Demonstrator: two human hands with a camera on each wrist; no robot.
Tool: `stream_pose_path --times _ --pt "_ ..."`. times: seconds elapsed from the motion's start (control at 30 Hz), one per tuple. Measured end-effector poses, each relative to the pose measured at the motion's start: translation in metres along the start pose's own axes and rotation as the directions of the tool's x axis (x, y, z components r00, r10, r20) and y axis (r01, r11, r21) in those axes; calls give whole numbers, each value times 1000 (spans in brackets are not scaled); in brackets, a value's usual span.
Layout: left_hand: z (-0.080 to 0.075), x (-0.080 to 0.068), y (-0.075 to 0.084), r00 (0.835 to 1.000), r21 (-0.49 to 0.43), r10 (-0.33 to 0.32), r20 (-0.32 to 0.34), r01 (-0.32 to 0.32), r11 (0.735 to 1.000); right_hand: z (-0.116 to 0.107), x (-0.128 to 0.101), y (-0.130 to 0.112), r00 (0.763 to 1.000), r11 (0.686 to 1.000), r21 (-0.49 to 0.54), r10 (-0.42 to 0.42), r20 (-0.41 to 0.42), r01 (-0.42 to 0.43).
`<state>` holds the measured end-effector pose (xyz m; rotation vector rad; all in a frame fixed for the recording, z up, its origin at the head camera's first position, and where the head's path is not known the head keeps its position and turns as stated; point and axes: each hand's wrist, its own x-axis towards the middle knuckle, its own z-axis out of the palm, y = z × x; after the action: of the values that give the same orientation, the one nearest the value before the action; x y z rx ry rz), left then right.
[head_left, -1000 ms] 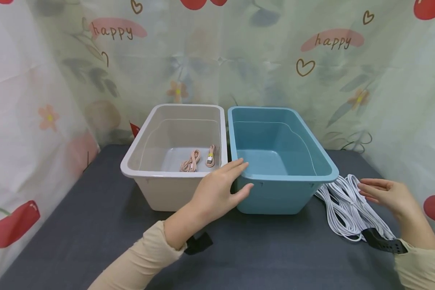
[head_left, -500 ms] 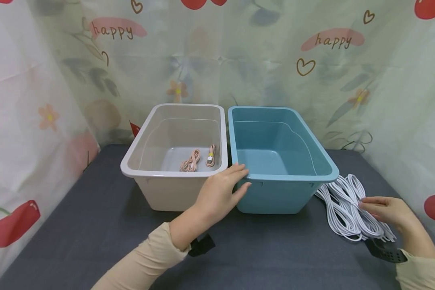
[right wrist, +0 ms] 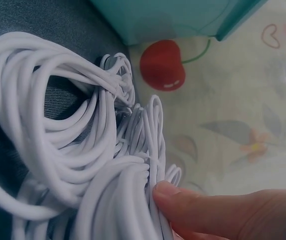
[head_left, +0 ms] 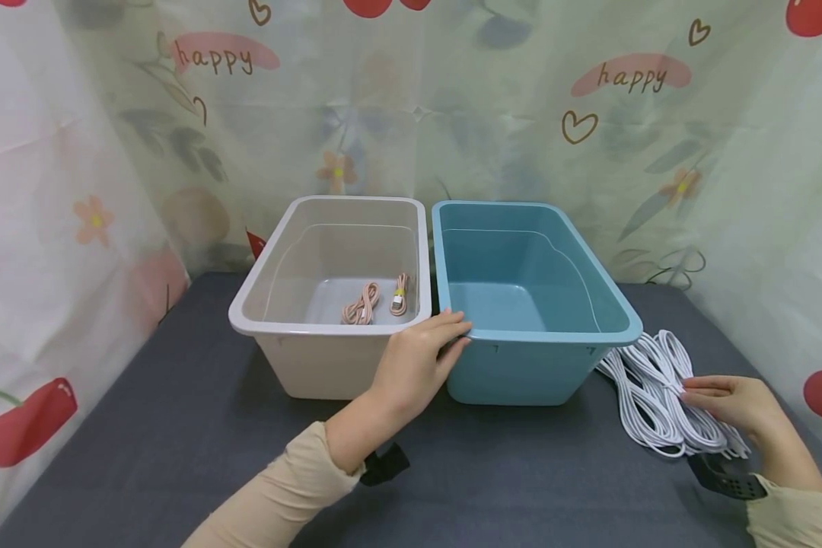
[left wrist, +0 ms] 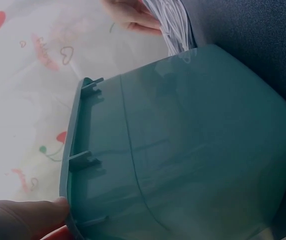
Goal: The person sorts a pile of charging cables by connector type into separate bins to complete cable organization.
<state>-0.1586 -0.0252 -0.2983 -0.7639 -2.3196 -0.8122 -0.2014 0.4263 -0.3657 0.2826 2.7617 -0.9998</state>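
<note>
Left of the blue bin [head_left: 534,304] we see the beige bin [head_left: 329,327], rims touching, with two small pinkish cable bundles [head_left: 377,301] on its floor; only the head view shows those. Both bins sit on the dark tabletop [head_left: 178,426]. Left hand [head_left: 418,361] rests on the blue bin's near-left corner, fingers over the rim. Grip looks like a light hold on the rim. Left wrist view adds the bin's outer wall and the ribs under the rim, thumb against that edge. Right of the blue bin, touching its near-right corner, lies the white cable pile [head_left: 657,396]. Right hand [head_left: 736,403] sits on the pile's right side. Right wrist view shows the thumb [right wrist: 183,197] pressing against a bunch of loops; the other fingers are out of view there, so we cannot tell if the grip is closed.
</note>
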Motion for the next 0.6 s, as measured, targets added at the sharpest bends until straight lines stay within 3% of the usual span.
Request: stream_pose_path --times 0.3,0.6 --pt "2 0 -1 1000 3 -21 -23 21 1000 -2 -2 -2 1000 1000 -24 3 -31 -3" --pt "4 3 0 999 34 -27 -40 28 999 -7 1 2 999 999 35 13 -43 -12"
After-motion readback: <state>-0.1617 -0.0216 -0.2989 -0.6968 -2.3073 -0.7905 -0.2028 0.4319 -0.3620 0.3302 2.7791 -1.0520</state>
